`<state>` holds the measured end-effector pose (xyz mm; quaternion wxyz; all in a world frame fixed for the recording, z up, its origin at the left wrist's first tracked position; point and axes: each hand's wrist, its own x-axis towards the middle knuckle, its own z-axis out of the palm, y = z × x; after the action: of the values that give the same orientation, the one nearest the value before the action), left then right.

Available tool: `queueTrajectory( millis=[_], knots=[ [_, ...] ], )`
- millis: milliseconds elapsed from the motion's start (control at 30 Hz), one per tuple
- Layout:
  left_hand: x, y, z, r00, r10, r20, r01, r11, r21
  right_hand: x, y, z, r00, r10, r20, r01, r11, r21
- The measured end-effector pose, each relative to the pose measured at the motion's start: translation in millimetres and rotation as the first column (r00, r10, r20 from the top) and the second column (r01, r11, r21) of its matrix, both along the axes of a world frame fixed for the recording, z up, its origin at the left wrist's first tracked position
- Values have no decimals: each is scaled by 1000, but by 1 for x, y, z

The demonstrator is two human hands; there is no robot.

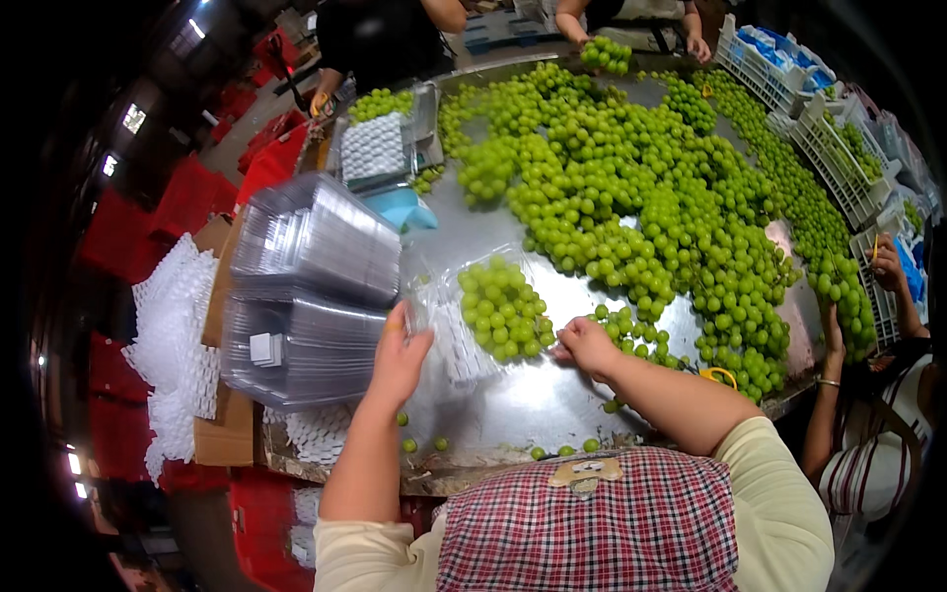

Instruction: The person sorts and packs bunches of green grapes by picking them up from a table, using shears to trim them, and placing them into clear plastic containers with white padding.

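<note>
A bunch of green grapes [503,311] lies in a clear plastic clamshell container [467,370] on the metal tabletop in front of me. White foam netting shows under and beside the bunch. With its fingers drawn together, my right hand [588,348] pinches the container's right edge, close to the grapes. At the left, my left hand [399,355] grasps a blurred clear plastic edge, apparently the container's opened lid; its thumb points right. Right beside that hand rise two nested stacks of clear plastic containers [318,244].
A large heap of green grapes [621,177] covers much of the metal table [459,237]. Yellow-handled scissors [718,376] lie right of my forearm. White foam netting [174,348] hangs over a cardboard box [229,425]. White crates [836,155] line the right side. Several co-workers stand around.
</note>
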<state>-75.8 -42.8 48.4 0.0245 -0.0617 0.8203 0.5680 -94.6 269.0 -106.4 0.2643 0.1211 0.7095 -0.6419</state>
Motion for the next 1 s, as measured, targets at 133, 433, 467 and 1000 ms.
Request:
queueTrajectory(
  millis=[133,433,467,1000],
  knots=[
    [-63,-6,52,911,-274,-307,-133,512,-849,-35,-21,16,983,-115,142,139,975,-173],
    [-155,-114,80,954,273,-120,-292,772,-564,43,29,31,985,40,170,11,958,-288],
    [-161,-124,70,945,300,-127,-325,833,-447,52,36,31,987,45,154,-2,964,-265],
    [109,54,116,628,-770,-118,151,269,-951,126,74,135,612,148,-777,145,945,295]
  ],
)
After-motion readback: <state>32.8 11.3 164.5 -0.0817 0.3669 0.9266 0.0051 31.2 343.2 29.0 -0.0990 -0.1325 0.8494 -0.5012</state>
